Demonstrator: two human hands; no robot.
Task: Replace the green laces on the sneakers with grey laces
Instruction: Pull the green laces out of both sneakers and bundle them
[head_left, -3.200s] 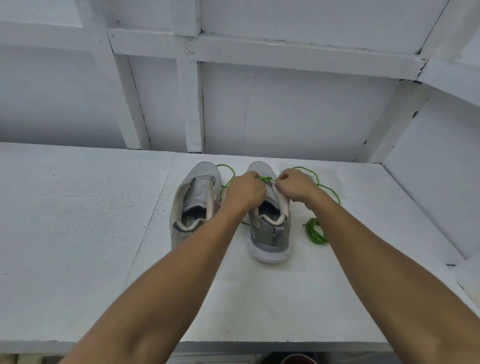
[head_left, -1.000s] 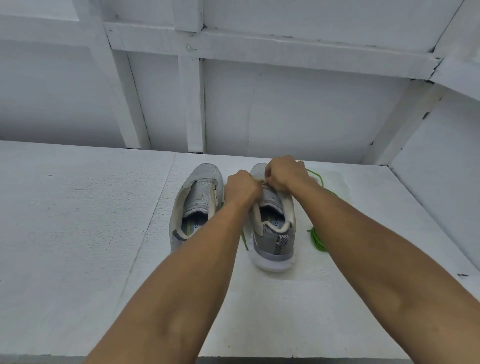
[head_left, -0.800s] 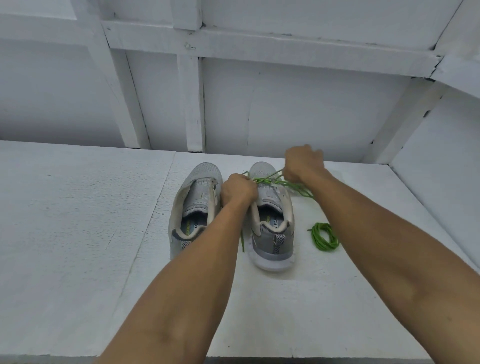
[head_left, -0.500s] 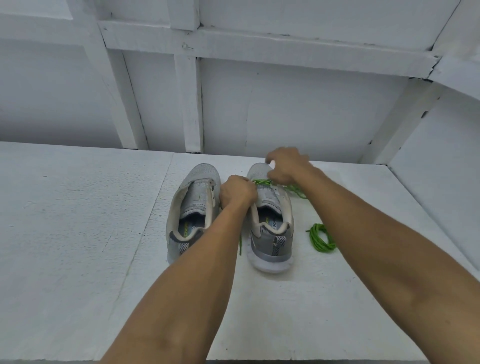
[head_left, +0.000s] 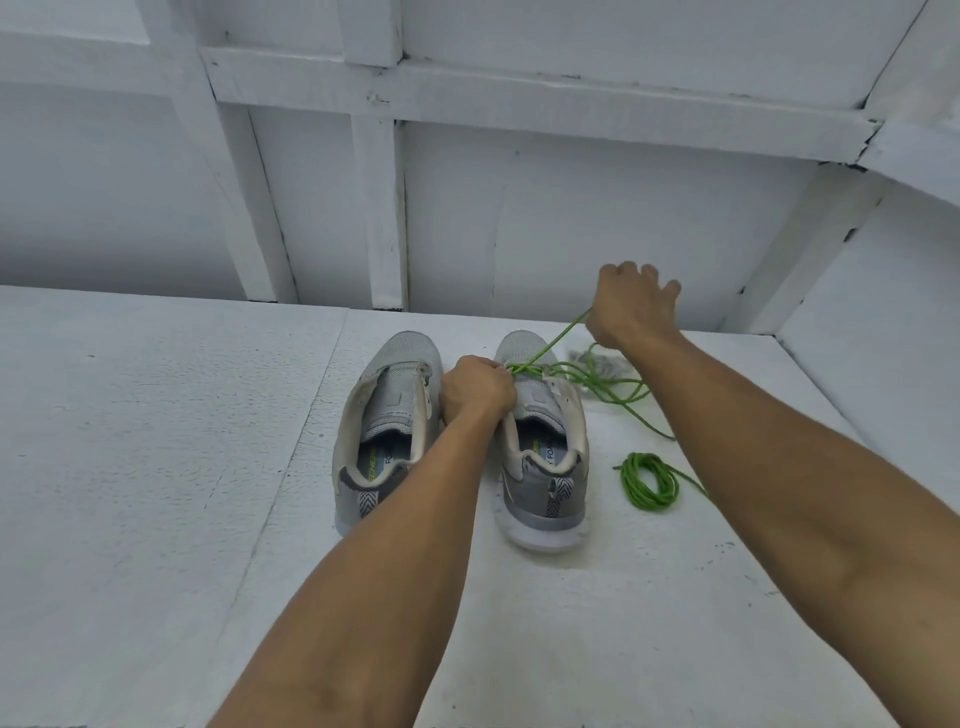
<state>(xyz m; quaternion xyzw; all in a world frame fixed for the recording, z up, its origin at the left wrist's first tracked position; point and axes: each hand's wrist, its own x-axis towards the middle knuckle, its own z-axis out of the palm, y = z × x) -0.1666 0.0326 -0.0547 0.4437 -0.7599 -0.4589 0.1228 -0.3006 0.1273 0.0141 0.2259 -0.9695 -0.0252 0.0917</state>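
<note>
You have two sneakers side by side on the white table (head_left: 156, 467): the left sneaker (head_left: 384, 431) and the right sneaker (head_left: 545, 457). There are two green laces. The coiled lace (head_left: 649, 480) lies just right of the pair. The green lace (head_left: 550, 343) runs taut from the right sneaker to your right hand (head_left: 631, 306), which pinches it (other fingers spread). Your left hand (head_left: 475, 389) grips the right sneaker's eyelet edge. One grey lace bundle (head_left: 597, 358) lies beside its toe. Bare tabletop stretches to your left, and a side wall (head_left: 883, 338) closes the right.
</note>
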